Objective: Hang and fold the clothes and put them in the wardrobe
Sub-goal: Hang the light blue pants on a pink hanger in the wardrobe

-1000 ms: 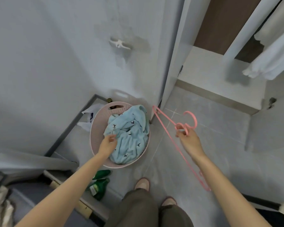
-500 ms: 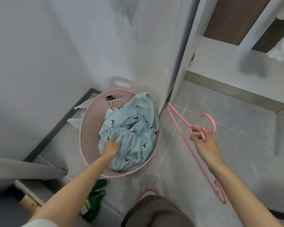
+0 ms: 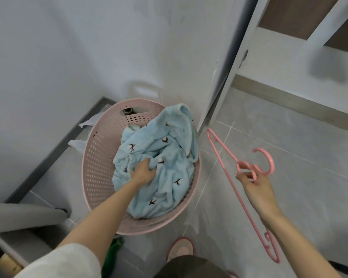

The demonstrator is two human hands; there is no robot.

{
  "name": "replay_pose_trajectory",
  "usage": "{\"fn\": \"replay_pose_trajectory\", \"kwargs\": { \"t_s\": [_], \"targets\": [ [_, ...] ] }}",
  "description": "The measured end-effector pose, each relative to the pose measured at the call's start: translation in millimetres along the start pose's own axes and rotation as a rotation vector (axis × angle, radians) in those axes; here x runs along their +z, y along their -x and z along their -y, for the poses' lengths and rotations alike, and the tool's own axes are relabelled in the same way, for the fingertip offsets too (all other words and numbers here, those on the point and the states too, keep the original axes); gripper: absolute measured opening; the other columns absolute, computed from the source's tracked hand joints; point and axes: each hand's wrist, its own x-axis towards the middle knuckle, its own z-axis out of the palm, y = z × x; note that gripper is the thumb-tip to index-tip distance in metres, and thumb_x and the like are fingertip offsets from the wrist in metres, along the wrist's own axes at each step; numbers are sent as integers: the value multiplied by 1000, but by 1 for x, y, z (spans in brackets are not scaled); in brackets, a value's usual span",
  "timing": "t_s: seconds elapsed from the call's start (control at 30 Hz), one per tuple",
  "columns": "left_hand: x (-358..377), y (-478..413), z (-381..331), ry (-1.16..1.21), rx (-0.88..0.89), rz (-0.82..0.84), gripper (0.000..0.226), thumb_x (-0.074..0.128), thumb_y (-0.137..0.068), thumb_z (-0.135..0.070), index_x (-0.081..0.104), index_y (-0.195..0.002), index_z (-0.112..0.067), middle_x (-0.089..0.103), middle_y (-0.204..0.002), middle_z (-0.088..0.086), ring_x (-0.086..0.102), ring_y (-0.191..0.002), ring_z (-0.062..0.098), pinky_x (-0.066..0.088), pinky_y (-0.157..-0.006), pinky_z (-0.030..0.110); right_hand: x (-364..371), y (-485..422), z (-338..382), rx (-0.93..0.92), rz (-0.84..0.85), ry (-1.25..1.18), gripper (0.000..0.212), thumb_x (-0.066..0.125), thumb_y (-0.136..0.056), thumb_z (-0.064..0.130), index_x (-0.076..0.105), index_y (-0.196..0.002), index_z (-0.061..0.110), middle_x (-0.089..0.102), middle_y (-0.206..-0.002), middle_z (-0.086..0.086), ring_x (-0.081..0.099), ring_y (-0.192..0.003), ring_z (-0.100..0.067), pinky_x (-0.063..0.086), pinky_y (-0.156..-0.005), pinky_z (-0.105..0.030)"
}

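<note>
Trouser knee [image 3: 189,267] and a pink slipper [image 3: 180,248] sit at the bottom edge on the grey floor tiles [image 3: 289,161]. Something green [image 3: 113,255] lies just beside the left arm, below its white sleeve [image 3: 64,261].

Half a second ago the left hand [image 3: 144,171] lay on the near edge of the cloth. Now it has pushed further in, and its fingers are curled tight into a bunched fold of the pale blue fleece garment [image 3: 169,141]. The garment, printed with small dark birds, is heaped in the pink laundry basket [image 3: 96,169] and spills over the rim on the wardrobe side. The view has also drawn closer, so the basket fills more of the picture than before.

The right hand [image 3: 257,189] is much as it was. Its fingers are closed narrowly on the neck loops of the pink hanger [image 3: 272,163], just under the hook. The hanger is held in the air at a slant. One shoulder end points toward the foot of the wardrobe door and the other runs back beside the right forearm.

Behind the basket a white plastic bag [image 3: 78,143] lies against the pale wall [image 3: 68,57]. Beyond the hanger stands the open wardrobe [image 3: 289,81], its white bottom shelf in view.
</note>
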Motion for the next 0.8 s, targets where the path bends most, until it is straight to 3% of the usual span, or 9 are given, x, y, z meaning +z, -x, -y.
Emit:
{"fn": "replay_pose_trajectory", "kwargs": {
  "t_s": [0.07,0.17,0.33,0.5,0.6,0.67,0.73,0.8],
  "targets": [
    [-1,3,-2,120,50,-27,21,56,-90,-24,53,-107,-11,62,-100,2,58,-97,23,40,-74,26,1,-3,-1,5,3,-5,21,52,-94,18,61,-111,27,64,-96,1,55,-82,-7,37,-73,-29],
    [-14,22,-14,268,150,-134,12,61,-88,-28,50,-83,-29,59,-81,-15,56,-76,-1,37,-61,12,0,-2,3,-4,-1,-11,21,52,-94,17,61,-108,29,63,-94,3,55,-80,-3,39,-69,-30],
    [-57,66,-48,365,402,-210,15,60,-89,-23,54,-84,-35,62,-81,-23,57,-76,-7,42,-65,7,-10,17,25,-37,-21,-31,20,53,-93,17,64,-104,28,64,-88,3,58,-83,-16,38,-72,-29],
    [-106,126,-82,259,624,-191,16,59,-89,-11,62,-86,-27,64,-81,-19,58,-78,-3,41,-70,7,-30,59,71,-127,-23,-88,19,65,-86,15,65,-96,30,66,-100,3,57,-78,1,41,-67,-14],
    [-143,167,-109,251,755,-231,14,58,-88,-3,66,-89,-15,67,-85,-7,60,-80,3,44,-75,16,-43,89,103,-198,47,-141,42,70,-80,9,61,-120,19,63,-92,12,57,-72,12,42,-65,-5],
    [-169,199,-127,267,812,-241,15,59,-88,-8,66,-90,-21,67,-88,-10,60,-83,0,45,-75,14,-50,111,125,-267,97,-193,60,75,-76,7,52,-131,15,60,-90,14,55,-70,18,42,-63,0],
    [-192,230,-141,262,887,-275,13,59,-86,-8,66,-91,-18,68,-90,-9,59,-86,-3,42,-74,7,-54,134,147,-340,145,-223,75,80,-72,9,43,-137,14,62,-103,11,55,-74,17,43,-67,0],
    [-214,261,-152,311,967,-308,19,60,-84,-1,63,-87,-20,66,-88,-12,58,-85,-8,41,-74,6,-57,158,170,-407,194,-265,79,83,-69,11,42,-136,14,62,-112,14,54,-80,5,44,-67,-2]
  ]
}}
